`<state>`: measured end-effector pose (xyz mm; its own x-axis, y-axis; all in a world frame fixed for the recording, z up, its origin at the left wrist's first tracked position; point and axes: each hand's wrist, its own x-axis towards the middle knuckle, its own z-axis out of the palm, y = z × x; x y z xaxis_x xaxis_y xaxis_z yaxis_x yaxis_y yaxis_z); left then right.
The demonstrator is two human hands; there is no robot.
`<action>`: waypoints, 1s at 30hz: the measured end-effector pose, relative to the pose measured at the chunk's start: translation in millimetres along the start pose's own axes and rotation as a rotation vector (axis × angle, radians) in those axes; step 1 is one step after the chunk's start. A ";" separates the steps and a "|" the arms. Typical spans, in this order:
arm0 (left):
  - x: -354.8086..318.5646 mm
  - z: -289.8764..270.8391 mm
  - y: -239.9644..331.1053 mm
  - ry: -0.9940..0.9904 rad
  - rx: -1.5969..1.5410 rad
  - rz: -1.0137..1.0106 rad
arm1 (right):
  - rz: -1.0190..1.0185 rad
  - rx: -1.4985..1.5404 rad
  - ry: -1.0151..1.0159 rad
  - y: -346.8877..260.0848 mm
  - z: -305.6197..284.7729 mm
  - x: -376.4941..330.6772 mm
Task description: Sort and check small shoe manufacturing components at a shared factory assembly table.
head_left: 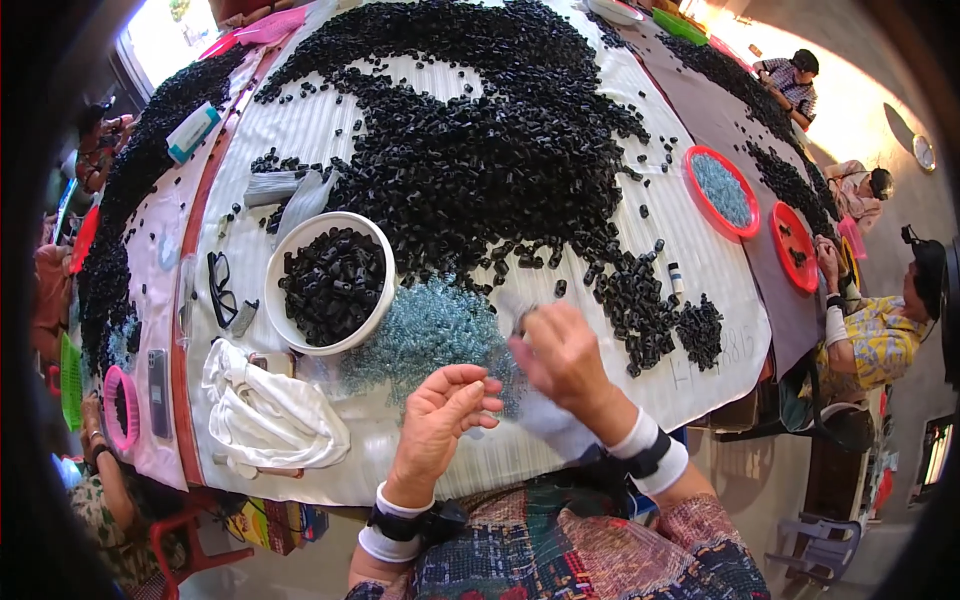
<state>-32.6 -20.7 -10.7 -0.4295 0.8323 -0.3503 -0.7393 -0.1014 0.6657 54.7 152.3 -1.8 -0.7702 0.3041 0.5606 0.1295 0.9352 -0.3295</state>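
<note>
- A small dark tube piece (524,320) sits pinched at the fingertips of the right hand (565,357), raised just above the near edge of the heap of pale blue springs (425,335). It is too small and blurred to tell whether a spring is already on it.
- The right hand is closed narrowly around that piece, thumb and forefinger meeting at its tip.
- The left hand (445,410) lies palm up beside it, fingers curled loosely inward; whether it holds a spring I cannot tell, since the fingertips hide whatever is there.
- Judging from this, the step in hand looks like mating 1 spring with 1 black piece. The next move calls for bringing the 2 hands together with a fine, steady pinch, as both parts are tiny.
- Just left of the springs stands a white bowl (283,262) filled with black pieces, near enough for either hand.
- Beyond lies the great spread of loose black pieces (480,150) across the striped table cover (700,260), with a smaller cluster (650,305) to the right of the hands.
- A crumpled white cloth (265,415) rests left of the left hand; spectacles (221,290) lie beyond it.
- 2 red trays (722,190) sit at the far right, where another person in a yellow shirt (875,335) works.
</note>
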 end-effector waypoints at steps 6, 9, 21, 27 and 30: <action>2.2 2.3 -14.2 -0.068 -0.022 0.046 | -0.290 0.186 -0.088 -36.8 -28.1 -27.2; -0.1 -0.6 -13.5 -0.088 0.023 0.002 | -0.148 0.357 -0.076 -32.8 -33.7 -32.0; -9.3 4.5 -4.5 0.019 0.037 -0.044 | 0.168 -0.129 0.007 57.2 -23.4 -47.2; -8.8 7.8 -7.1 0.017 0.058 -0.043 | 0.202 -0.038 0.102 60.4 -25.9 -54.1; -9.3 6.5 -8.4 0.019 0.066 -0.039 | 0.187 0.022 0.106 50.6 -26.2 -48.0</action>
<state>-19.0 -24.0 -8.8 -0.4112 0.8243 -0.3892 -0.7202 -0.0321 0.6930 114.6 189.8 -25.4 -0.6640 0.4903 0.5645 0.2493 0.8570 -0.4511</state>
